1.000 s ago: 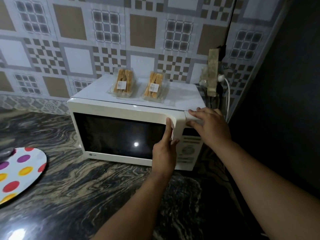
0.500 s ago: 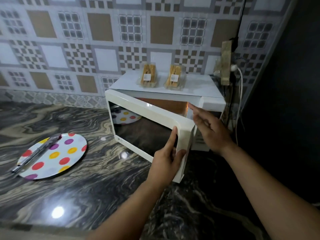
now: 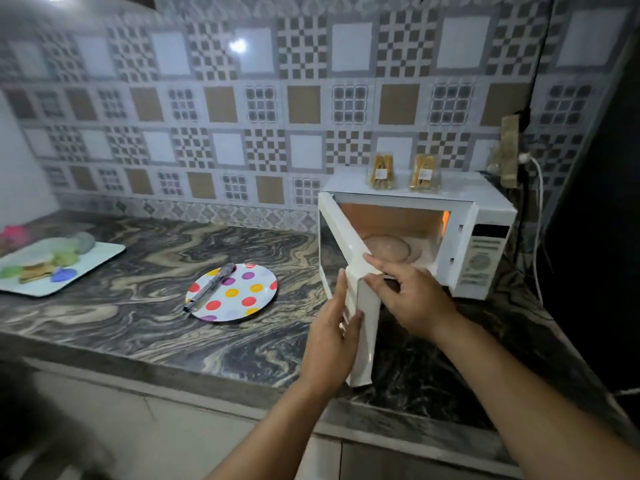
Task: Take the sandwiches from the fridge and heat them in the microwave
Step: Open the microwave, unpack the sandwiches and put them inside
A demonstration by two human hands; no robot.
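**Onlooker 1:** Head view, microwave [image 3: 485, 216] at the right end of the marbled counter [image 3: 138, 327], its door [image 3: 349, 268] swung wide open toward the person and the cavity lit orange, with the glass turntable [image 3: 389, 247] visible inside

**Onlooker 2:** And the hands?

**Onlooker 1:** Both are at the free edge of the door. Left hand [image 3: 329, 344]: fingers extended along the outer face, thumb across the edge, so the door is pinched between them. Right hand [image 3: 412, 301]: fingers curled onto the inner side of the same edge near its top corner, gripping it

**Onlooker 2:** Where are the sandwiches?

**Onlooker 1:** On the microwave's top panel, toward the tiled wall [image 3: 277, 109]: two clear packs standing upright side by side, the left sandwich pack [image 3: 381, 171] and the right sandwich pack [image 3: 425, 173], each bearing a small white label, apart from each other and from both hands

**Onlooker 2:** Anything else on the counter?

**Onlooker 1:** A polka-dot plate [image 3: 239, 292] left of the door, with metal tongs [image 3: 209, 287] lying across its left rim; farther left, a white tray [image 3: 59, 268] of blurred items
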